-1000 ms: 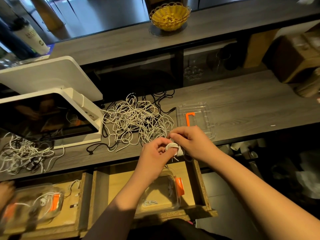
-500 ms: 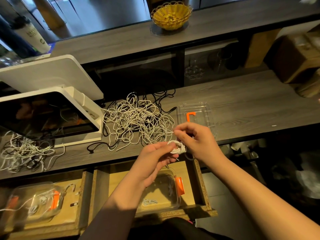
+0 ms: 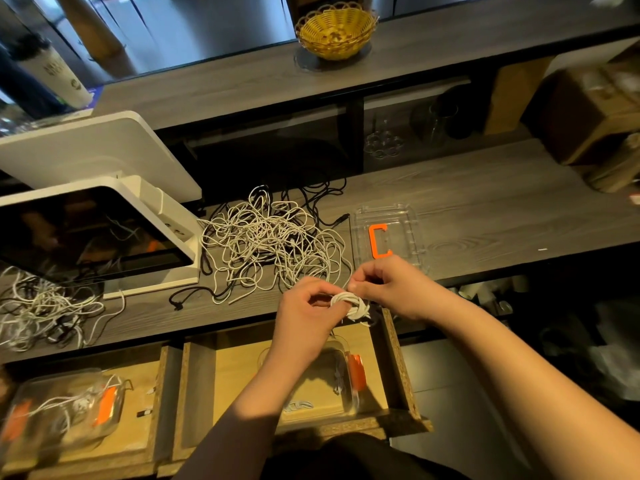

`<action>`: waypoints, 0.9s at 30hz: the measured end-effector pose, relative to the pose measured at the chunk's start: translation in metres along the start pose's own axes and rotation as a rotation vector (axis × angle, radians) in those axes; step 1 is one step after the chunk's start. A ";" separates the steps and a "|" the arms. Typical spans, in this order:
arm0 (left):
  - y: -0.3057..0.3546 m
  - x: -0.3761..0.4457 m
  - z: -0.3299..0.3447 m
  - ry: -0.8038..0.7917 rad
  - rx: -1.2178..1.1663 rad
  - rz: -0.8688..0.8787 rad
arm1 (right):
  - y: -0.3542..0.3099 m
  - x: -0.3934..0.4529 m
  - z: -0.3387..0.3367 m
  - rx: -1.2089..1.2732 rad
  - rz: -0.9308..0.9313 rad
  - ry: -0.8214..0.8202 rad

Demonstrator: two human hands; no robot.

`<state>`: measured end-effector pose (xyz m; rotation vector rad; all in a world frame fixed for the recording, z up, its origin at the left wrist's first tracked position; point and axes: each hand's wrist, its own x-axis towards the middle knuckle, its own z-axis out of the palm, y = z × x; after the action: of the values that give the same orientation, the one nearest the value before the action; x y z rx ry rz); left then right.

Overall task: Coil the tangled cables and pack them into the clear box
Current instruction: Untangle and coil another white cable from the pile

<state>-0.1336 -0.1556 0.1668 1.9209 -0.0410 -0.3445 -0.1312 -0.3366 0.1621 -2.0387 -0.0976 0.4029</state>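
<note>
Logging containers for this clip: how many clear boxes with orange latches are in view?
2: one box in the open drawer below the hands, another box in the drawer at far left. A separate clear lid lies on the counter.

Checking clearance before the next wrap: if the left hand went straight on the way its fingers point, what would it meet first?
Probably the small white cable coil it already pinches, then the right hand just beyond it. Depth between them is unclear from this single head view.

Matt grey wood-grain counter (image 3: 485,209); clear glossy plastic lid (image 3: 388,233).
</note>
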 end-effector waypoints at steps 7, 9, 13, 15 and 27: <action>0.005 0.001 -0.001 -0.038 -0.086 -0.053 | -0.002 -0.001 -0.008 0.097 -0.008 -0.053; 0.005 0.005 -0.004 -0.009 -0.194 -0.104 | -0.002 -0.003 -0.005 0.232 -0.025 0.025; 0.007 0.008 -0.002 0.057 -0.390 -0.232 | 0.002 -0.010 0.008 0.415 -0.052 0.146; 0.006 0.009 -0.001 0.104 -0.440 -0.270 | 0.005 -0.013 0.017 0.428 -0.064 0.123; 0.004 0.008 -0.003 0.043 -0.700 -0.445 | 0.010 -0.013 0.027 0.367 -0.135 0.208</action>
<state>-0.1245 -0.1561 0.1700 1.2239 0.4833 -0.5313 -0.1530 -0.3221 0.1447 -1.6881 -0.0309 0.1116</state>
